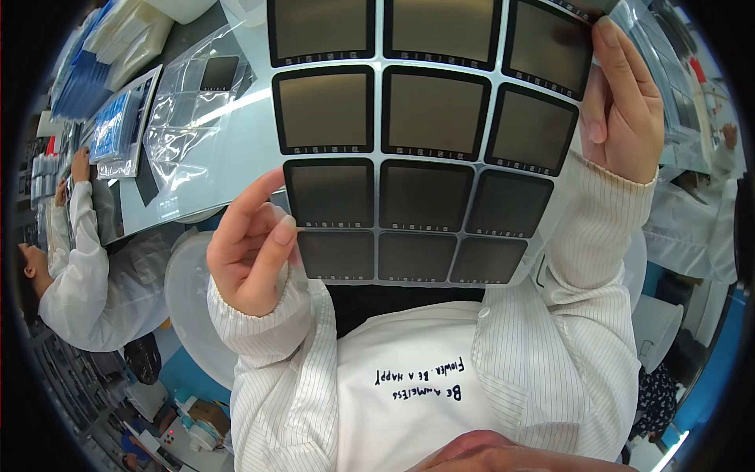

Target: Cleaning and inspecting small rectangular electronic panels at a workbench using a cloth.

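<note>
Between my two hands hangs a clear sheet [377, 118] carrying rows of dark, black-framed rectangular panels, each with small pale marks along its lower edge. It is lifted and tilted in front of my chest, its top running out of view. My left hand [250, 244] pinches the sheet's lower left edge between thumb and fingers. On the upper right edge, my right hand [625, 102] is closed, thumb and fingers gripping the sheet's side. On the table left of the sheet lies a clear plastic tray [185, 118] with one dark panel [220, 73] in it.
A glass-like tabletop [244, 169] stretches behind the sheet. Stacks of plastic sleeves [118, 47] and a blue bundle [112, 130] sit at the far left. A co-worker in a white coat [102, 283] works at the left. More clear sheets [657, 71] lie at the right, near another person's white sleeve [692, 224].
</note>
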Motion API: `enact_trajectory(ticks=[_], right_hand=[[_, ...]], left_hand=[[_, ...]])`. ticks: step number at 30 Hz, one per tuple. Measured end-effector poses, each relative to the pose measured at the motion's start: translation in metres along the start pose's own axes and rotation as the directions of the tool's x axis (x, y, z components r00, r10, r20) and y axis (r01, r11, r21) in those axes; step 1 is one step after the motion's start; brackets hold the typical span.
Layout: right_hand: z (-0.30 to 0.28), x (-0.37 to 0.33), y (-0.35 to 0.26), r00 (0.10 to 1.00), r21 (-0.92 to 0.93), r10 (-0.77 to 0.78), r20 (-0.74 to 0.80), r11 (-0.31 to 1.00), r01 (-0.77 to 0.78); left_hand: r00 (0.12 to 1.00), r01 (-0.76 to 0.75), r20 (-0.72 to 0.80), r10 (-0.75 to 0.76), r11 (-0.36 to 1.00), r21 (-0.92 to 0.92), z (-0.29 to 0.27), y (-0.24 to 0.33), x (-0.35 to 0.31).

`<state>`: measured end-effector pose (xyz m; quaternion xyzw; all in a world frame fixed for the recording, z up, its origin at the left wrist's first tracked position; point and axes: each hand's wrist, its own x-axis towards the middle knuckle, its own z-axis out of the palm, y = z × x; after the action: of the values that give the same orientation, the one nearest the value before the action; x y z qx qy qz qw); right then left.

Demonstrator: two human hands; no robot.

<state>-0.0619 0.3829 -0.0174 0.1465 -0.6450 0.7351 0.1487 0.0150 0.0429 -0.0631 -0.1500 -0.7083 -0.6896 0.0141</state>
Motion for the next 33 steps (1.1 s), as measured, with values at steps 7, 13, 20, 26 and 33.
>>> enact_trajectory(ticks=[7, 13, 20, 26, 33], right_hand=[[0.054, 0.014, -0.016, 0.927, 0.093, 0.191, -0.323, 0.981, -0.17], [0.05, 0.037, -0.025, 0.982, 0.101, 0.11, -0.152, 0.99, -0.095], [0.056, 0.048, -0.032, 0.981, 0.075, 0.092, -0.174, 0.994, -0.08], [0.048, 0.051, -0.033, 0.981, 0.043, 0.097, -0.166, 0.995, -0.091], [0.035, 0.051, -0.033, 0.967, 0.074, 0.137, -0.213, 0.989, -0.124]], left_hand=[[0.999, -0.03, -0.038, 0.033, 0.997, 0.078, -0.006, 0.006, 0.006], [0.993, -0.122, 0.011, 0.121, 0.991, 0.063, -0.009, 0.011, 0.02], [0.993, -0.12, 0.002, 0.12, 0.992, 0.04, -0.006, 0.01, 0.022], [0.994, -0.109, -0.007, 0.108, 0.994, -0.013, 0.01, 0.015, 0.026], [0.983, -0.158, 0.104, 0.155, 0.987, 0.022, 0.016, 0.018, 0.034]])
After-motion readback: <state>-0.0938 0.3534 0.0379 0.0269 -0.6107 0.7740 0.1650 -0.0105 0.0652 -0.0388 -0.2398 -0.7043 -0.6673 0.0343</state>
